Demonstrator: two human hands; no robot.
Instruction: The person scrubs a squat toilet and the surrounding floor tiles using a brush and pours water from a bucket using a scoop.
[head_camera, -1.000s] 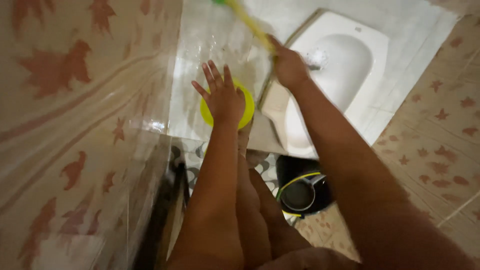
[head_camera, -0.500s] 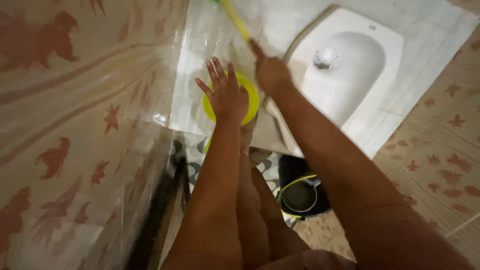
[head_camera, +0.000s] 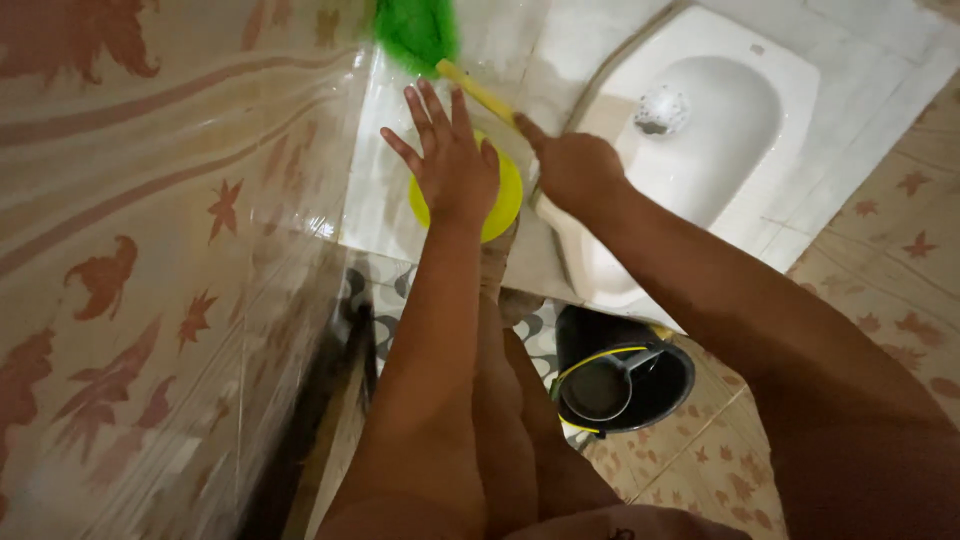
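Both hands are out ahead of me, just left of the white squat toilet pan (head_camera: 700, 130). My left hand (head_camera: 452, 165) is flat, fingers spread apart, pressed on a round yellow disc (head_camera: 505, 205) lying on the white tile beside the pan. My right hand (head_camera: 572, 165) — nearer the pan — is clamped around the yellow handle (head_camera: 478, 92) of a brush, whose green bristles (head_camera: 415, 30) sit above the disc near the patterned wall (head_camera: 150, 250). Below the pan's near end stands a black bucket (head_camera: 650, 385) with a dark scoop (head_camera: 598, 388) inside — well apart from both hands.
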